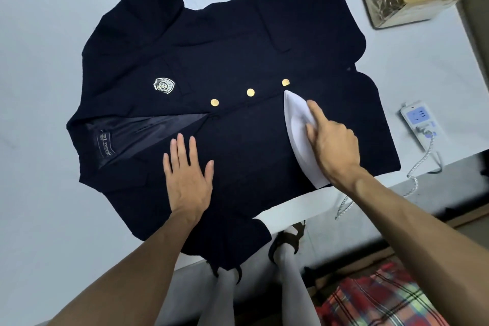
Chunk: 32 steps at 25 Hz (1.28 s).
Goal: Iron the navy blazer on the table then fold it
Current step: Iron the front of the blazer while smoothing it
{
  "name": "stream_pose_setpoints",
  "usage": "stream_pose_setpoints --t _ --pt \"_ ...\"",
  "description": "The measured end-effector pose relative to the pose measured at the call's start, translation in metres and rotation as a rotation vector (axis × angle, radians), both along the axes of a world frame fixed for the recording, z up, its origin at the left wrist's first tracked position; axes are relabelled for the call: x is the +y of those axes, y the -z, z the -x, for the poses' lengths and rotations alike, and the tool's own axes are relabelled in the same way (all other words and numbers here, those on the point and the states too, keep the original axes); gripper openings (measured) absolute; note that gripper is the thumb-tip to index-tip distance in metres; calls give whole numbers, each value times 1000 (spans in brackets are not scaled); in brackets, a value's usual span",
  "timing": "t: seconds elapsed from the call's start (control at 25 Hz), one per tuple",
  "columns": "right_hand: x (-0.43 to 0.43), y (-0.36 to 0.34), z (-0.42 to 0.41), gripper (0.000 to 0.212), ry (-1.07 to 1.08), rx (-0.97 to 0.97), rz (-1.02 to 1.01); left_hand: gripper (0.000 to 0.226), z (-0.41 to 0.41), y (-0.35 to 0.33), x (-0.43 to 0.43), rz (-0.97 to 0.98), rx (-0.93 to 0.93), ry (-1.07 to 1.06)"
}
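Left hand [189, 177] lies flat on navy blazer [238, 47]; right hand [330, 140] grips pointed iron [299, 124].

Inside neck lining of navy blazer [238, 47], toward left edge of counter [39, 61]: woven label [105, 144], pale capitals, sideways, not reliably legible. The chest crest [163, 85] shows no readable text.

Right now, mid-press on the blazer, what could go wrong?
The tip of the white flat iron sits near a round gold button on the navy blazer; it could catch.
Left hand lies flat on the fabric, possibly in the iron's path.
Braided white cord hangs off the table; it might snag.
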State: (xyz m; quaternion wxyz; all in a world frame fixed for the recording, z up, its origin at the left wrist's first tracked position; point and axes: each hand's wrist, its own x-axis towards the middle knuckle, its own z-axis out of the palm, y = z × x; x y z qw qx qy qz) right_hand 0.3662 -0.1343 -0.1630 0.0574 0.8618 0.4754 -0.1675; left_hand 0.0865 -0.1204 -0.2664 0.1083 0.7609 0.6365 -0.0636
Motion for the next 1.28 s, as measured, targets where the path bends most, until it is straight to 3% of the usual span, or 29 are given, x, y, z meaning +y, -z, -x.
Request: stream_pose_setpoints --t 0.16,0.28,0.44,0.6,0.88,1.04,1.16,1.28 --pt "1 -14 2 48 71 121 -13 68 2 0 0 9 1 3" --pt "1 -16 51 51 -93 177 1 63 -5 -3 1 -21 -42 -43" --pt "8 -1 107 56 -313 110 87 59 -34 -7 12 -66 -151 -119" --pt "6 7 86 55 -246 -27 8 64 -38 3 14 -27 -83 -98" --pt "9 -2 71 51 -139 63 66 65 -37 3 16 1 -35 -66" --pt "2 -3 73 54 -10 146 50 61 -36 1 14 -5 -119 -107" --pt "9 -6 97 56 -186 221 81 56 -34 1 15 -1 -207 -140" --pt "20 -6 118 56 -343 150 116 55 -33 2 15 -3 -204 -143"
